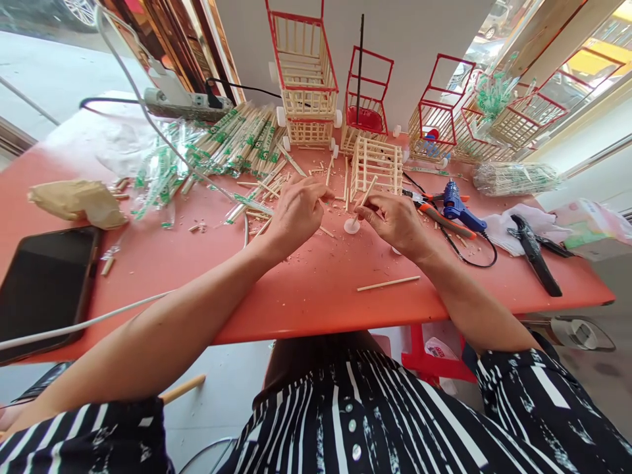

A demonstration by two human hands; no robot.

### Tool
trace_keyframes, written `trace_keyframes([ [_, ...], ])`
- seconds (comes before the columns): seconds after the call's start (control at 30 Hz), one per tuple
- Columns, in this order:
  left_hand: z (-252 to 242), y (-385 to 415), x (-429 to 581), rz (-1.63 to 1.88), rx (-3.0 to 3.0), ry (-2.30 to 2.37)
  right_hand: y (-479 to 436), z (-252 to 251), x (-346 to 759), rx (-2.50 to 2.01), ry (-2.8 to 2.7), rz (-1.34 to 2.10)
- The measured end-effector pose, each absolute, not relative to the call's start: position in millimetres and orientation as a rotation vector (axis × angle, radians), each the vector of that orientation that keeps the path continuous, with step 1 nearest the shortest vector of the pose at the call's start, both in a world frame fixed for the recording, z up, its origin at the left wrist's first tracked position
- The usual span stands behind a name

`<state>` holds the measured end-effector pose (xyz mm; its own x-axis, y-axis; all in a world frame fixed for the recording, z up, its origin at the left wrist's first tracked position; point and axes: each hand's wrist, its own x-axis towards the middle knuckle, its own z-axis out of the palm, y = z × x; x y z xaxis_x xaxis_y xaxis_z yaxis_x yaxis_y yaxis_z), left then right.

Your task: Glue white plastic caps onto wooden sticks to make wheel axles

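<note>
On the red desk [306, 296], just in front of the small bamboo lattice frame [378, 164], both hands meet over scattered wood chips. The left hand [296, 212], in front of the frame and to its left, has its fingers [320, 195] pressed together, pinching the end of a thin piece [338, 197] too small to make out. The right hand [395, 222], directly in front of the frame, pinches a bamboo stick [368, 192] that leans up toward the frame, its lower end touching a white wheel [352, 226] lying on the desk between the two hands. To the right of the frame lie orange-handled pliers [434, 214] and, just beyond them, a blue glue gun [457, 207]. Well left of the frame spreads a pile of wrapped chopsticks [237, 141], and further left and nearer the person is a dark tablet [44, 283]. A loose stick [388, 284] lies nearer the desk's front edge, well in front of the frame.
</note>
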<state>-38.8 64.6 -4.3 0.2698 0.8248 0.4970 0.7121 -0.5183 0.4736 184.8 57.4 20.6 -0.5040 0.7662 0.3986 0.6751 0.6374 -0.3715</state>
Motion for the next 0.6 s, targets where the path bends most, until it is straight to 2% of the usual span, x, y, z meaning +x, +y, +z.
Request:
trace_keyframes([
  [0.27, -8, 64, -37, 0.995, 2.400, 1.404, 60, 21, 184, -1.123, -2.338, 0.255],
  [0.6, -11, 56, -22, 0.846, 2.494, 1.086, 57, 20, 183, -1.107, -2.310, 0.270],
])
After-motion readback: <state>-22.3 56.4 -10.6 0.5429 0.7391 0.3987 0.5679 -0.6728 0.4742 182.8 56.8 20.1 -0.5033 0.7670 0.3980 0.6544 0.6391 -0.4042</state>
